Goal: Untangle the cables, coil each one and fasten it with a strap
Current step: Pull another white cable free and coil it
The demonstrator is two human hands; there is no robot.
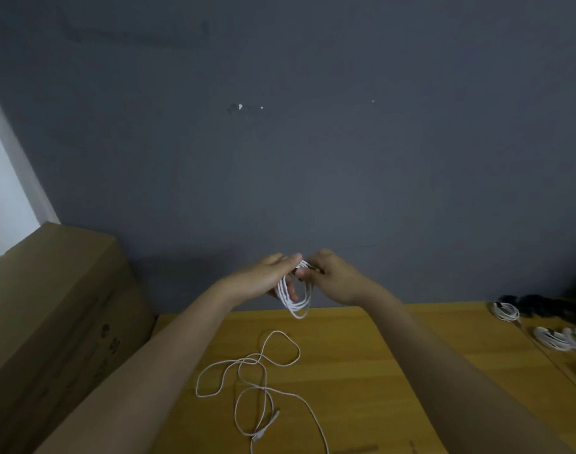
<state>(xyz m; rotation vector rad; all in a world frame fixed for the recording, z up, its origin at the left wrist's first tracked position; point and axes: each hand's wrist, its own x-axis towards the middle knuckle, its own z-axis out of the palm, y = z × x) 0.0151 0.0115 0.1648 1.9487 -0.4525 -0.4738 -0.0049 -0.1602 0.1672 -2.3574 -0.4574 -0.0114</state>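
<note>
Grey wall filled most of the view, with a wooden table [362, 355] below it and a cardboard box [60, 306] standing against the table's left edge. Above the far edge of the table, a coiled white cable [295, 298] was held up in the air between both hands. The left hand [268, 278] was curled round the top of the coil, its fingers passing through the loops, while the right hand [332, 278] pinched something dark at the same spot, possibly a strap, though the view was too blurred for that to be told. The loops hung free below the hands. A second white cable [263, 381] lay loose and looped over itself near the middle of the table, not yet coiled. Bundled white cables [555, 342] were gathered at the right edge, with dark ones [538, 304] at the far right corner. For the fastening to be done well, the loops would best be kept pinched together and even while the strap was drawn snugly round them.
</note>
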